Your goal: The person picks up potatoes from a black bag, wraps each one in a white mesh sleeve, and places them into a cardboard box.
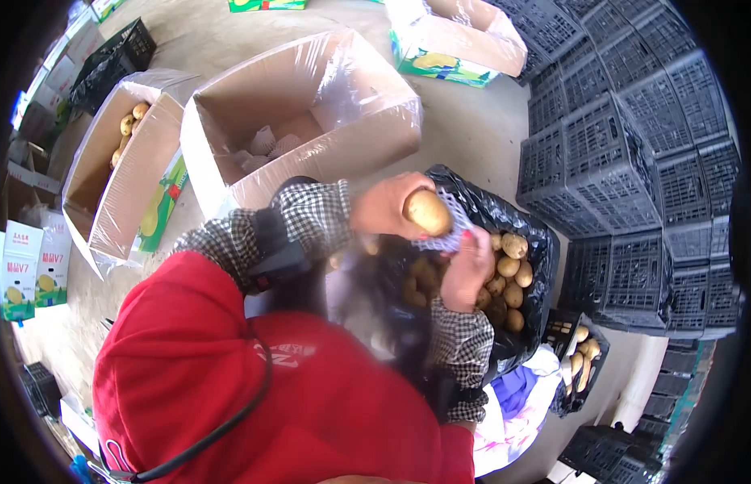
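Observation:
My left hand is closed around a potato, tan and smooth, above the near crate. White foam netting lies against the potato's right side. The fingers of my right hand pinch the netting's edge. Below and right of my hands, several loose potatoes lie in a crate lined with black plastic. Ahead and left stands an open cardboard box with a clear liner; a few foam-netted pieces sit at its bottom.
Another lined box with potatoes is at the left. Stacked black crates rise along the right. A further lined box stands at the back. A smaller potato crate and crumpled cloth are at the lower right.

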`<action>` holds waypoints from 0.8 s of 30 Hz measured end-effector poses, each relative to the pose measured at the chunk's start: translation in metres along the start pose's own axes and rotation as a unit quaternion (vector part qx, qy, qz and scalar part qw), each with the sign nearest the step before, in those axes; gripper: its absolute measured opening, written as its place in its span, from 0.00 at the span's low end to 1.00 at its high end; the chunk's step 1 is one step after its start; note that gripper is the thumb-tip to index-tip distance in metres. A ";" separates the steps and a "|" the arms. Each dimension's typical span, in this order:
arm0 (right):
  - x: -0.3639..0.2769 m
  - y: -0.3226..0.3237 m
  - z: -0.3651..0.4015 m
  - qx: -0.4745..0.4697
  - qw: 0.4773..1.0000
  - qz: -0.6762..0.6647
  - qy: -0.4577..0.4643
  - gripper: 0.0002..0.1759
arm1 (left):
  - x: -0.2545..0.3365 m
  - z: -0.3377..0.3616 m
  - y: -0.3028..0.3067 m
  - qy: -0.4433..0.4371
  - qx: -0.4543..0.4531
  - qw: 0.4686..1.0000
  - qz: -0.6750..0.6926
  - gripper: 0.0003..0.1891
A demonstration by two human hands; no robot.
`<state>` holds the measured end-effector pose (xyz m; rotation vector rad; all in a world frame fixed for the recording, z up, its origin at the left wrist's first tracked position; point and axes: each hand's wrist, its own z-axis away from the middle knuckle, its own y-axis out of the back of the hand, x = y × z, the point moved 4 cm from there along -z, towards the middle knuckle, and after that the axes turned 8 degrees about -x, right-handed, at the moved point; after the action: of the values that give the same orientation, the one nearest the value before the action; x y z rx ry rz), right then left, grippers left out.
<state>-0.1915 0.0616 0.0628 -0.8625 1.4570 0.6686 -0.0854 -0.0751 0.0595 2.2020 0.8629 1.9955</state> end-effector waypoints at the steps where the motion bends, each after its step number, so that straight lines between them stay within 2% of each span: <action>1: -0.007 -0.024 -0.005 -0.058 0.991 0.120 0.025 0.07 | 0.003 0.002 0.011 -0.060 0.027 0.983 -0.171 0.30; 2: 0.002 -0.043 -0.013 -0.119 0.981 0.133 0.081 0.06 | -0.005 0.004 0.026 -0.020 -0.021 0.989 -0.146 0.33; 3: -0.008 -0.060 -0.017 -0.136 0.987 0.081 0.006 0.06 | -0.015 0.008 0.043 -0.055 0.005 0.984 -0.170 0.35; 4: -0.014 -0.058 -0.023 -0.135 0.988 0.070 0.020 0.06 | -0.025 0.014 0.063 -0.089 0.027 0.976 -0.196 0.36; 5: -0.014 -0.051 -0.030 -0.133 0.989 0.061 0.033 0.06 | -0.047 0.017 0.085 -0.035 0.023 0.980 -0.197 0.37; 6: -0.009 -0.033 -0.034 -0.084 0.995 0.060 0.016 0.06 | -0.079 0.031 0.115 -0.093 0.083 0.987 -0.097 0.36; 7: -0.005 -0.008 -0.037 -0.062 0.997 0.048 0.025 0.06 | -0.099 0.035 0.139 -0.083 0.097 0.985 0.119 0.35; 8: 0.001 0.023 -0.035 -0.003 0.997 0.069 0.017 0.06 | -0.082 0.038 0.160 0.026 0.155 0.987 0.013 0.34; 9: 0.006 0.052 -0.030 0.081 0.995 0.057 0.001 0.09 | -0.102 0.048 0.186 0.130 0.184 0.960 -0.164 0.37; 10: 0.001 0.075 -0.021 0.162 0.980 0.103 -0.047 0.12 | -0.143 0.062 0.209 0.085 0.169 0.919 -0.345 0.40; 11: 0.013 0.116 -0.012 0.154 0.988 0.022 -0.016 0.16 | -0.166 0.072 0.223 0.135 0.126 0.913 -0.363 0.41; 12: 0.008 0.140 -0.001 0.166 0.986 -0.010 0.016 0.18 | -0.190 0.083 0.232 0.233 0.115 0.892 -0.371 0.37; 13: 0.008 0.172 0.010 0.252 0.966 0.036 -0.049 0.16 | -0.206 0.083 0.242 0.245 0.113 0.888 -0.372 0.35; 14: 0.001 0.192 0.024 0.292 0.954 0.051 -0.037 0.10 | -0.220 0.079 0.251 0.256 0.107 0.885 -0.374 0.34; 15: 0.007 0.228 0.042 0.325 0.940 0.092 -0.044 0.11 | -0.229 0.074 0.251 0.269 0.099 0.881 -0.376 0.32; 16: 0.005 0.248 0.064 0.353 0.927 0.113 -0.051 0.12 | -0.213 0.056 0.241 0.230 0.068 0.884 -0.401 0.26; 19: 0.013 0.296 0.111 0.420 0.896 0.116 -0.083 0.12 | -0.126 -0.016 0.181 0.188 0.023 0.942 -0.276 0.19; 21: 0.023 0.317 0.160 0.477 0.863 0.133 -0.101 0.14 | -0.078 -0.062 0.120 0.076 -0.031 0.965 -0.250 0.17; 22: 0.028 0.326 0.181 0.501 0.847 0.124 -0.128 0.15 | -0.053 -0.082 0.081 0.056 -0.071 0.965 -0.245 0.17; 23: 0.031 0.332 0.196 0.464 0.847 0.194 -0.174 0.15 | -0.050 -0.098 0.042 -0.076 -0.110 0.963 -0.234 0.16; 24: 0.030 0.331 0.208 0.483 0.834 0.187 -0.190 0.12 | -0.043 -0.108 -0.004 -0.014 -0.208 0.955 -0.209 0.17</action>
<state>-0.3483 0.4122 -0.0143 0.3444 1.3512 0.2661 -0.1876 -0.1254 0.0372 1.6525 0.7415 1.7416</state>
